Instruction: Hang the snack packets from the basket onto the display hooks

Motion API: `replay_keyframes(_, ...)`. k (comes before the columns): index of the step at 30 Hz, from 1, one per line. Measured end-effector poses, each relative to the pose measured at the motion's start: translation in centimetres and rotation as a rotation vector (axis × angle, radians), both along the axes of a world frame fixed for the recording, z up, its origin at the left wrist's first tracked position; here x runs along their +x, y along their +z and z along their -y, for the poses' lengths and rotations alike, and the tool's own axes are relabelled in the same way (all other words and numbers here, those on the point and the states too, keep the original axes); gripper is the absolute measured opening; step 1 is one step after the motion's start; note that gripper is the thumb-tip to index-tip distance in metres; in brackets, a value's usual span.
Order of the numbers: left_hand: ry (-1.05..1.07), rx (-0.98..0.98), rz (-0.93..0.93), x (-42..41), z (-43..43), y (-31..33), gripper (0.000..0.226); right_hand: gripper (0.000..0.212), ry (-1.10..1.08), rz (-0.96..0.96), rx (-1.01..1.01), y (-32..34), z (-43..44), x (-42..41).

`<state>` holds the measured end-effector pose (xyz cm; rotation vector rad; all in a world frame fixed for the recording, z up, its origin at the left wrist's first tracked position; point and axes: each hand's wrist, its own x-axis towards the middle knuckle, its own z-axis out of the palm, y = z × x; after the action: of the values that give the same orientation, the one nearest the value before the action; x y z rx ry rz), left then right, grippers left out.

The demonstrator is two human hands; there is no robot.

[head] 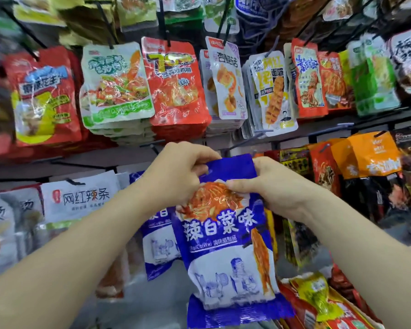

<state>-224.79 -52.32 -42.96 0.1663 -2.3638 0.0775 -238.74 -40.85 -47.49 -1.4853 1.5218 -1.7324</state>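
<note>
Now both hands pinch blue packet (pixel 226 233) top; left hand (pixel 173 172), right hand (pixel 271 184) either side.

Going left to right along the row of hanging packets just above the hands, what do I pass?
Red packet → green-and-white packet → orange-red packet → white-and-purple packet → yellow skewer packet → red noodle packet.

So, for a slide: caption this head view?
Left hand and right hand grip the top of a blue snack packet before crowded display hooks.
</note>
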Motion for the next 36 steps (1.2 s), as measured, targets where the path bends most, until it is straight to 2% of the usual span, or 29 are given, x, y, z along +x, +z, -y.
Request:
replay_keyframes(2, 0.024, -0.067, -0.045, 0.9, 0.6, -0.4, 0.034, 0.011, -0.082, 0.011, -0.051, 0.2, 0.9, 0.7)
replay_keyframes(4, 0.087, -0.114, -0.170, 1.7, 1.4, -0.9, 0.025, 0.012, -0.148, 0.007, -0.099, 0.2, 1.6, 1.5)
replay_keyframes(7, 0.135, 0.061, -0.352, 3.5, 2.7, -1.6, 0.008, 0.017, -0.237, -0.028, -0.136, -0.4, 2.7, 2.2)
replay_keyframes(9, 0.151, 0.164, -0.379, 4.4, 3.5, -2.0, 0.020, 0.032, -0.322, -0.046, -0.166, -0.8, 3.6, 2.4)
replay_keyframes(10, 0.167, 0.146, -0.361, 4.7, 3.9, -2.2, 0.022, 0.043, -0.372, -0.071, -0.168, -1.0, 4.0, 2.5)
replay_keyframes(12, 0.214, 0.066, -0.351, 5.3, 4.4, -2.0, 0.022, 0.046, -0.492, -0.177, -0.185, -1.2, 4.6, 2.1)
replay_keyframes(14, 0.206, 0.101, -0.375, 5.9, 5.4, -1.2, 0.023, 0.050, -0.560, -0.229, -0.191, -1.2, 4.7, 1.4)
replay_keyframes(17, 0.145, 0.164, -0.336, 6.3, 6.2, -0.1, 0.020, 0.050, -0.478, -0.249, -0.196, -0.6, 4.3, 0.9)
replay_keyframes(19, 0.152, 0.108, -0.277, 6.3, 6.2, 0.0, 0.011, 0.047, -0.396, -0.216, -0.191, 0.3, 3.8, 1.0)
replay_keyframes(22, 0.190, 0.030, -0.275, 6.3, 5.5, 0.2, 0.011, 0.036, -0.286, -0.218, -0.185, 2.7, 2.1, 2.4)
replay_keyframes(25, 0.162, -0.012, -0.279, 6.5, 5.0, 0.3, 0.008, 0.031, -0.201, -0.404, -0.147, 4.2, 2.0, 4.3)
replay_keyframes(27, 0.134, -0.074, -0.308, 6.5, 4.8, 0.3, 0.003, 0.030, -0.232, -0.514, -0.127, 4.6, 3.1, 4.9)
replay_keyframes(30, 0.145, -0.171, -0.403, 6.3, 4.8, 0.5, 0.006, 0.019, -0.290, -0.545, -0.152, 5.1, 4.6, 4.9)
replay_keyframes(32, 0.133, -0.190, -0.460, 6.2, 5.0, 0.3, 0.012, 0.019, -0.333, -0.561, -0.162, 5.0, 5.2, 4.4)
replay_keyframes(36, 0.099, -0.039, -0.413, 6.0, 5.2, -1.4, 0.010, 0.016, -0.427, -0.650, -0.127, 3.1, 6.0, 3.8)
